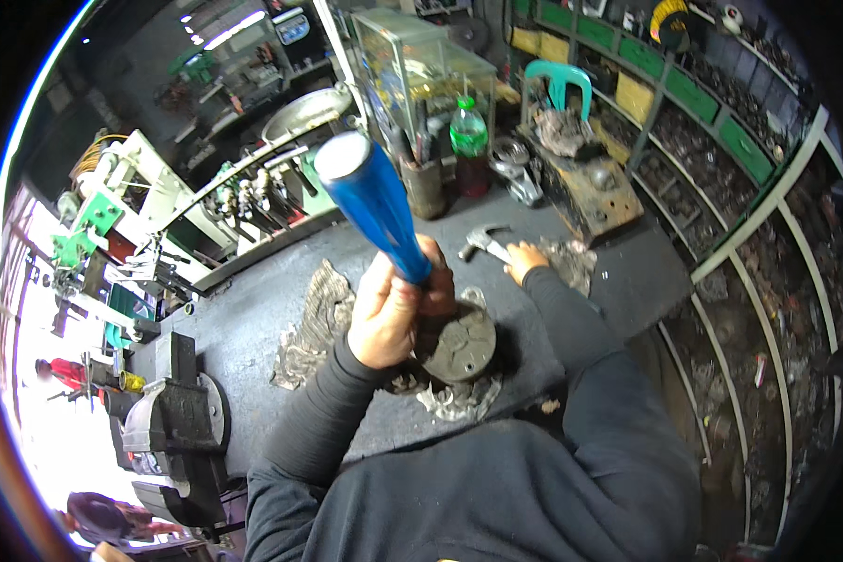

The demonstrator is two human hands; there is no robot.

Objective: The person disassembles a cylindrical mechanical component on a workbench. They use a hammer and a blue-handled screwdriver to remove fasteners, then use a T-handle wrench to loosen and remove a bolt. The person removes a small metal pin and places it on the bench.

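Left hand [384, 318] grips blue handle [375, 206]; right hand [526, 261] holds hammer [486, 241].

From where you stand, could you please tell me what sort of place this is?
It looks like a repair workshop: there is a large vise at the left, a hammer at the workbench, and crowded racks at the right.

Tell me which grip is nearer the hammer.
Right: the right grip holds the hammer by its handle; the left grip is apart from it, to its left, around a blue tool.
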